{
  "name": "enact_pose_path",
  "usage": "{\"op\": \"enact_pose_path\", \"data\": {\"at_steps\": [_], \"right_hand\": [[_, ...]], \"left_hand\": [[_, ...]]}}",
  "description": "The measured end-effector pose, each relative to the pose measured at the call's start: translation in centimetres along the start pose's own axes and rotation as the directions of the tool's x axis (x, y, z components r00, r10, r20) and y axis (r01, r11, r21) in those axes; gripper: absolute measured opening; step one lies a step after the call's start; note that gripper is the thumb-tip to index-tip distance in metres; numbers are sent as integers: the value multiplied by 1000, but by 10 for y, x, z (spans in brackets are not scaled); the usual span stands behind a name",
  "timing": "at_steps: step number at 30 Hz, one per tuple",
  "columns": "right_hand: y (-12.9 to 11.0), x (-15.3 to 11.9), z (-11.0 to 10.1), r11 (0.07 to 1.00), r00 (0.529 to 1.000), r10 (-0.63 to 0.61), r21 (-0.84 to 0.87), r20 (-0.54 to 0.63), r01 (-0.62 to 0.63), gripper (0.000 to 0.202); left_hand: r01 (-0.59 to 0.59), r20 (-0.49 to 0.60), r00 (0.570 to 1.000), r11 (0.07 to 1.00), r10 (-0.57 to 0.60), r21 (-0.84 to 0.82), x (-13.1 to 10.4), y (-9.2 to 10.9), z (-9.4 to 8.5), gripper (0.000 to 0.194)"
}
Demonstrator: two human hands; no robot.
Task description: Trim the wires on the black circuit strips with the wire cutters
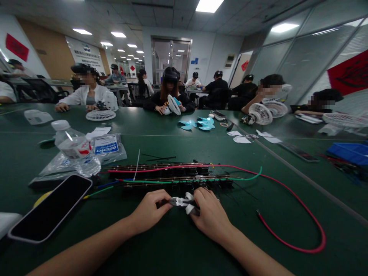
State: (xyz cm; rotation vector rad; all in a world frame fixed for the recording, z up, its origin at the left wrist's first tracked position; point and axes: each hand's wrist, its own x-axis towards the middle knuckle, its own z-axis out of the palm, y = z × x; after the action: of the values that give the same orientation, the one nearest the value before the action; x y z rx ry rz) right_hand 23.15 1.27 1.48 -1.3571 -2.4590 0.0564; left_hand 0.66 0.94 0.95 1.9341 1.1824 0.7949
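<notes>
My right hand point(211, 209) is closed round the handles of a small pair of pliers point(179, 201) with white and dark grips. The jaws point left, toward my left hand point(153, 209). Thumb and fingertips of that left hand are pinched together right at the jaw tips; whatever lies between them is too small to make out. Just beyond both hands lie long black terminal strips point(172, 184) with metal bars. A green wire point(244, 178) runs along the nearer strip, and a thick red wire point(312, 210) crosses the farther one and curls round to the right.
At left lie a phone point(53, 209), a water bottle point(76, 147) and a labelled plastic bag point(113, 147). A pale cable tie point(137, 165) sticks up from the strips. Farther back are blue fan blades point(205, 123), a blue tray point(349, 153) and several people handling white fans point(260, 114).
</notes>
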Motion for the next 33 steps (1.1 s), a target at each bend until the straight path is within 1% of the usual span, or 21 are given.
{"op": "enact_pose_path", "data": {"at_steps": [5,8,12,17,18,22,27,30,33], "right_hand": [[0,0,-1,1000,1000,-4,5,12,4,16],[1,1,-1,1000,999,5,3,41,-5,15],[1,0,0,1000,998,25,4,50,-26,16],[0,0,0,1000,1000,17,24,16,-17,38],[-1,1,-1,1000,1000,8,16,21,-8,37],[-2,2,-2,999,998,-10,-47,58,13,23],[-1,2,-1,992,997,-8,-125,73,17,23],[0,1,-1,991,995,4,-131,98,9,20],[1,0,-1,993,993,18,-119,118,-3,17]], "left_hand": [[-11,-1,1000,1000,11,-11,0,-1,1,12],[-11,-2,1000,1000,11,3,0,-1,1,12],[-8,5,1000,1000,8,8,0,0,0,12],[-16,9,1000,1000,16,4,0,-1,0,13],[-18,7,1000,1000,18,2,0,-1,0,13],[-56,4,998,998,56,-5,-1,-4,2,12],[-88,26,996,996,88,-10,-2,-2,1,12],[-92,45,995,996,92,-9,-2,1,-1,12],[-112,42,993,994,112,-14,-2,2,-1,12]]}}
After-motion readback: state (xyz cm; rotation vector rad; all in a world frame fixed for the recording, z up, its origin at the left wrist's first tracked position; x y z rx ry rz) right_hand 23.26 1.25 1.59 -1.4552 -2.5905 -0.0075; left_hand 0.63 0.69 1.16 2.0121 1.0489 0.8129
